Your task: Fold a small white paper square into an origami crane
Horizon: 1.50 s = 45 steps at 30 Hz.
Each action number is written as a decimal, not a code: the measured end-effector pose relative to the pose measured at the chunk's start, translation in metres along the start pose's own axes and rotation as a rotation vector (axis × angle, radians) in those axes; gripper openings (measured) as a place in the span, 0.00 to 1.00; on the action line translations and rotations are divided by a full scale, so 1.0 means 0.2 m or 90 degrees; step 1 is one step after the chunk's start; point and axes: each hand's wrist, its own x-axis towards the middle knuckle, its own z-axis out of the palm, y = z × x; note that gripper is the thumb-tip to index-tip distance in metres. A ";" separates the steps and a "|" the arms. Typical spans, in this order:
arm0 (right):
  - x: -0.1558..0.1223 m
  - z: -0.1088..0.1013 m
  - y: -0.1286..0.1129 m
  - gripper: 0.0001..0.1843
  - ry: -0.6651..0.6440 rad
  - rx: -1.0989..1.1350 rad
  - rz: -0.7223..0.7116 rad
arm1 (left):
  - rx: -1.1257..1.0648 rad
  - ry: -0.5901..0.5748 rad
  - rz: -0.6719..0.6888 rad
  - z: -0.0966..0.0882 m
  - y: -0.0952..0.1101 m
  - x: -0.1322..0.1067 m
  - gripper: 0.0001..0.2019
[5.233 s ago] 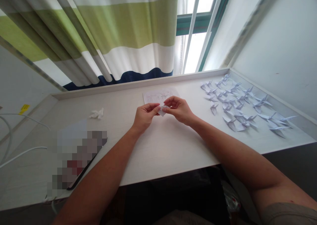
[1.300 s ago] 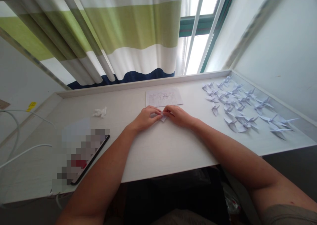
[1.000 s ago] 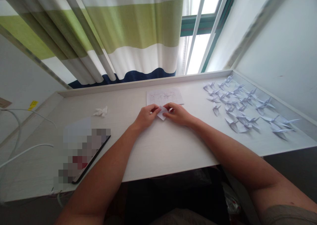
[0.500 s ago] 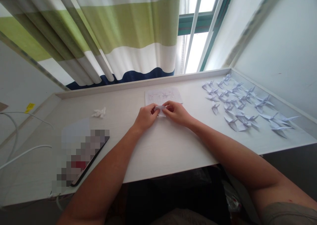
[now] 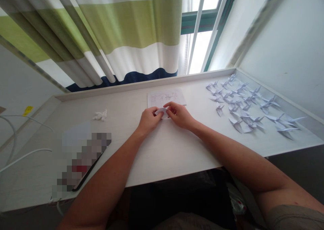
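Head view, the only one I have: I look down along two bare forearms to a pale worktop (image 5: 164, 149) under a window (image 5: 202, 31) with a green, white and navy striped curtain (image 5: 113, 37).

The left hand (image 5: 148, 119) and right hand (image 5: 180, 114) meet at mid-worktop. Between them is a small white folded paper (image 5: 162, 112), low over the surface or just touching it; I cannot tell which. Each grip is closed on it, thumb and fingertips pinching opposite ends. The fold itself is mostly hidden by the fingers.

Just behind the hands lies a printed sheet (image 5: 165, 97), flat. To the right, well apart, many folded cranes (image 5: 243, 105) stand in loose rows. To the left lie a crumpled scrap (image 5: 100, 115) and, nearer the front edge, a flat dark-edged device (image 5: 81, 159), pixelated. White cables (image 5: 15, 155) loop at far left.

My judgement of the risks: the paper is small and thin, so an uneven pinch could skew a crease or tear it at a corner. The right forearm runs near the closest cranes, so a wide sweep of that arm could knock them over.
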 end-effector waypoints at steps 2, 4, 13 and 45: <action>0.00 0.00 0.00 0.07 0.012 0.002 0.002 | -0.019 -0.024 0.002 0.01 0.00 0.00 0.12; 0.00 0.00 0.00 0.06 0.016 0.022 0.009 | -0.021 -0.052 0.026 0.01 0.00 -0.01 0.14; 0.02 0.03 0.02 0.03 0.023 0.216 0.142 | -0.074 -0.032 -0.003 0.04 0.01 -0.02 0.16; -0.02 0.04 -0.05 0.08 0.088 0.224 0.127 | 0.118 0.124 0.104 0.05 0.10 -0.06 0.05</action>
